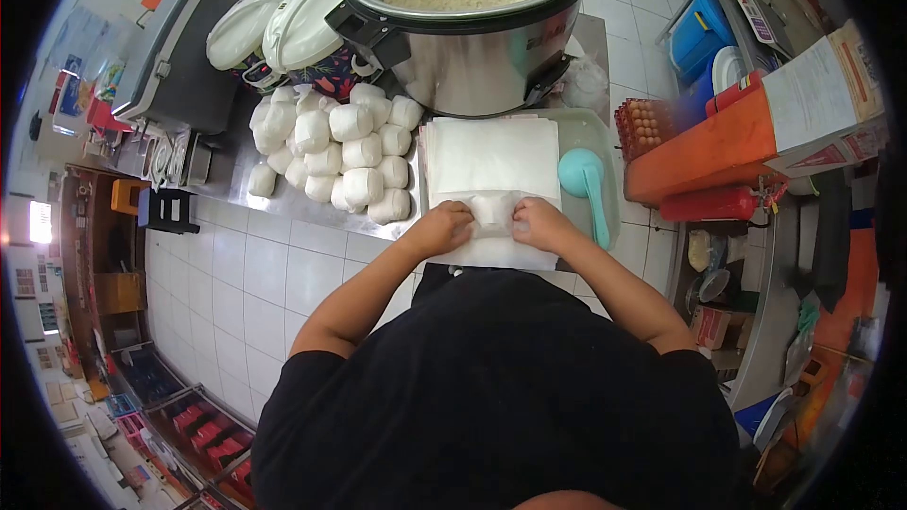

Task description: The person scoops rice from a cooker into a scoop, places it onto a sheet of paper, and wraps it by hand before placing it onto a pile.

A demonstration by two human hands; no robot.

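Paper wrap (491, 212): left hand (448, 228) and right hand (539, 225) nearly closed, pinching its sides; uneven pull could tear it, spilling contents.

Red fire extinguisher (707, 205) beside orange panel (704, 162). Egg tray (644, 123) near panel. Blue item (701, 36), possibly a bin, on shelf.
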